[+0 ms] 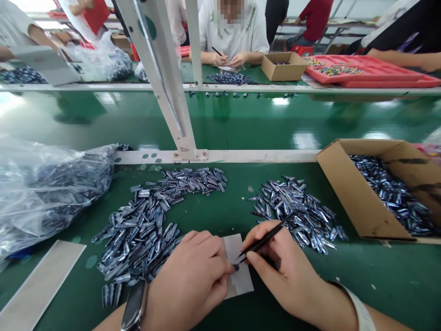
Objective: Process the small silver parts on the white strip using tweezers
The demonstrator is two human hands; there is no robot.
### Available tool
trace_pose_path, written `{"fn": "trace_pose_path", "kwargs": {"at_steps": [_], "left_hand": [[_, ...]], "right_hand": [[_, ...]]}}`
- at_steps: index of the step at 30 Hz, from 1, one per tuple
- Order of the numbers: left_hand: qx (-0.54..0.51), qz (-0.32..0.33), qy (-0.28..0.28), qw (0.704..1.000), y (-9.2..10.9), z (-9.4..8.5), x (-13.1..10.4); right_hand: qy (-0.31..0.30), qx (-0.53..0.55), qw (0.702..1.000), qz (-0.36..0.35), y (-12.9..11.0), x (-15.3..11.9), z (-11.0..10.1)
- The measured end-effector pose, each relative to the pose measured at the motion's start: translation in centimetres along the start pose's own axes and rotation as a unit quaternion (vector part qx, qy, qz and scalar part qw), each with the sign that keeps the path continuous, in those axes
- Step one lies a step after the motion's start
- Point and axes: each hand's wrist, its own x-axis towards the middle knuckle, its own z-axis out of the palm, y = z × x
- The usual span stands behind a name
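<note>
Black tweezers (267, 238) are held in my right hand (285, 271), their tips pointing left over a small pale card (241, 276). My left hand (198, 276) rests on the card's left side, its fingers pressed together near a tiny dark piece (236, 267); whether they grip it is hidden. The tweezer tips are just above that piece. Beside my left hand spreads a large pile of dark metallic clips (138, 230). Another pile of clips (299, 211) lies just beyond my right hand.
A cardboard box (365, 197) of clips stands at the right. At the left are a clear plastic bag (51, 188) of clips and a pale strip (41, 285). A white post (168, 92) rises from the rail. Across the green belt (241, 124), a person works with a pen-like tool.
</note>
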Motion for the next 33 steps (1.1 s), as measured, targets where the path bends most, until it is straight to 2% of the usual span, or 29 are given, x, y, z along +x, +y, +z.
{"fn": "trace_pose_path", "kwargs": {"at_steps": [5, 8, 10, 13, 15, 17, 20, 25, 27, 29, 33], "left_hand": [[-0.019, -0.01, 0.024, 0.999, 0.9, 0.1, -0.1], [-0.057, -0.026, 0.071, 0.995, 0.6, -0.2, -0.1], [-0.05, -0.054, 0.124, 0.99, -0.6, -0.8, -0.1], [0.059, -0.116, 0.208, 0.969, -3.5, -2.0, 0.0], [0.139, -0.17, 0.235, 0.947, -5.2, -2.7, 0.0], [0.187, -0.2, 0.232, 0.933, -6.1, -3.2, -0.2], [0.216, -0.204, 0.216, 0.93, -6.2, -3.4, -0.4], [0.238, -0.183, 0.208, 0.931, -6.0, -3.1, -0.4], [0.219, -0.17, 0.201, 0.94, -5.8, -2.8, -0.3], [0.169, -0.14, 0.18, 0.959, -5.0, -2.2, -0.2], [0.105, -0.071, 0.083, 0.989, -1.8, -0.4, -0.2]], "right_hand": [[-0.003, -0.048, 0.999, -0.013, 0.1, -0.2, 0.2], [0.042, -0.077, 0.994, -0.059, 0.5, -0.1, 0.1], [0.112, -0.109, 0.983, -0.101, 0.5, 0.1, -0.3], [0.227, -0.16, 0.951, -0.134, -0.2, 0.6, -1.6], [0.266, -0.168, 0.939, -0.137, -0.9, 0.9, -2.3], [0.274, -0.155, 0.939, -0.14, -1.3, 1.0, -2.7], [0.259, -0.137, 0.945, -0.143, -1.3, 0.8, -2.5], [0.189, -0.105, 0.969, -0.119, -0.7, 0.4, -1.4], [0.159, -0.074, 0.979, -0.105, -0.6, 0.2, -1.2], [0.107, -0.043, 0.991, -0.071, -0.8, 0.1, -1.1], [-0.032, 0.004, 0.999, 0.024, -1.2, -0.2, -1.1]]}}
